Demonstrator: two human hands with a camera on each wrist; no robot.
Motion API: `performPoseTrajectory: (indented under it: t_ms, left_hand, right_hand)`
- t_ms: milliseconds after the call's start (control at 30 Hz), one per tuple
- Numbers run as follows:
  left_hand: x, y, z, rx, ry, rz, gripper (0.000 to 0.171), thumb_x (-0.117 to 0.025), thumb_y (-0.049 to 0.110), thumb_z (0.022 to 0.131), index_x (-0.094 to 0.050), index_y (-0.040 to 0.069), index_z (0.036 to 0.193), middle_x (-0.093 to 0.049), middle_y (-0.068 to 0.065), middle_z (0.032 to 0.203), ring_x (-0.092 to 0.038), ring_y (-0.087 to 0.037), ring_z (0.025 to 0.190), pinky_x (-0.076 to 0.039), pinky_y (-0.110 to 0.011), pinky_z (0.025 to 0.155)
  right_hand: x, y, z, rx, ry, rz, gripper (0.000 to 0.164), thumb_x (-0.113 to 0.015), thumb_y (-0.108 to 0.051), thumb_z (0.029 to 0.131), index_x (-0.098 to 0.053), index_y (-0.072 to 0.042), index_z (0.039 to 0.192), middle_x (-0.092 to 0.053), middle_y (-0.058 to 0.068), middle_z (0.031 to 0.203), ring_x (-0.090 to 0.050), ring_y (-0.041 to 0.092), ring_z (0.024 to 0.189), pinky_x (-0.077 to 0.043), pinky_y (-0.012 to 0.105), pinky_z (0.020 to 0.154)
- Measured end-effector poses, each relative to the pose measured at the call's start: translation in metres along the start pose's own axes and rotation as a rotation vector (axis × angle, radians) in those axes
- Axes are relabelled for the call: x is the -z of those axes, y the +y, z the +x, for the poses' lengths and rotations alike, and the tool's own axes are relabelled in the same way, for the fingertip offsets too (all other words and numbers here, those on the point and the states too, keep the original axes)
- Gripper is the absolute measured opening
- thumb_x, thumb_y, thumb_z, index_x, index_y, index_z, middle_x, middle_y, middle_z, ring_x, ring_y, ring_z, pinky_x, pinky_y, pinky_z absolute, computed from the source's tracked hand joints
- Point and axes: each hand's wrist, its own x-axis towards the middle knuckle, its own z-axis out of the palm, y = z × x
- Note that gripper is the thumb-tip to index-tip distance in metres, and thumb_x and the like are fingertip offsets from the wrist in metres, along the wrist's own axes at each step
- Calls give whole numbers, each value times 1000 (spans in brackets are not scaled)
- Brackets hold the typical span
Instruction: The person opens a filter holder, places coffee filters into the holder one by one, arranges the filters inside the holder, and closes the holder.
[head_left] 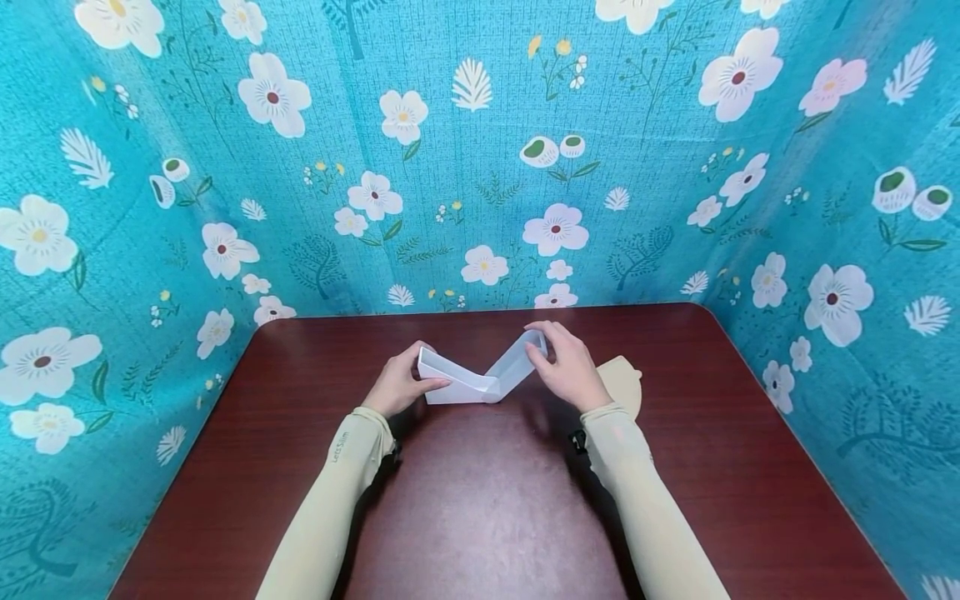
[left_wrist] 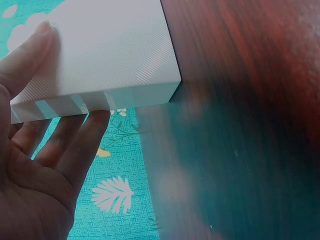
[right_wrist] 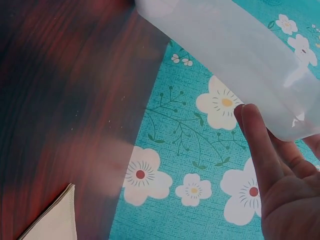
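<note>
A narrow white box (head_left: 456, 393) with a hinged frosted lid (head_left: 513, 367) sits on the dark red-brown table, its two halves spread in a wide V. At the box's left end, my left hand (head_left: 396, 385) grips it, thumb on the near side. In the left wrist view, the thumb lies on the box's ribbed white face (left_wrist: 115, 50) and the other fingers touch its end. My right hand (head_left: 566, 367) holds the raised far end of the lid. The right wrist view shows the translucent lid (right_wrist: 240, 65) above the fingers; the thumb is mostly out of that frame.
A cream cloth item (head_left: 624, 385) lies on the table (head_left: 495, 500) just right of my right hand, partly hidden by it. A turquoise flowered curtain (head_left: 450, 167) hangs behind the table and along both sides.
</note>
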Motion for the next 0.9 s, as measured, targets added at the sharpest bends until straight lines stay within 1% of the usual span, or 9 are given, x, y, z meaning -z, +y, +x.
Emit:
performPoseTrajectory:
  t_ms: [133,233,567,900]
  left_hand:
    - [0,0,0,0,-2,5,44,-89,25,83,-62,16,115,-74,-5,105,-66,-19,88,-55,-34,80]
    - [0,1,0,5,-4,9,44,-89,26,83,-61,16,115,-73,-4,105,-66,-18,87,-55,-33,79]
    - [-1,2,-1,18,0,15,44,-89,26,83,-62,17,117,-74,-3,107,-65,-19,89,-54,-34,80]
    - [-1,2,-2,18,1,13,44,-89,27,83,-62,17,117,-74,-4,107,-65,-20,90,-55,-34,81]
  right_hand:
    - [2,1,-2,-16,-2,19,30,-63,-23,102,-65,-16,131,-64,7,108,-58,25,86,-49,38,75]
    - [3,2,-3,-27,-2,21,30,-62,-23,102,-65,-16,131,-64,6,108,-58,24,87,-48,38,75]
    - [2,9,-7,-39,16,21,29,-61,-23,102,-65,-15,130,-64,6,107,-56,23,86,-48,39,76]
    - [3,13,-10,-66,4,13,31,-61,-24,102,-64,-14,132,-65,9,118,-59,25,91,-51,41,79]
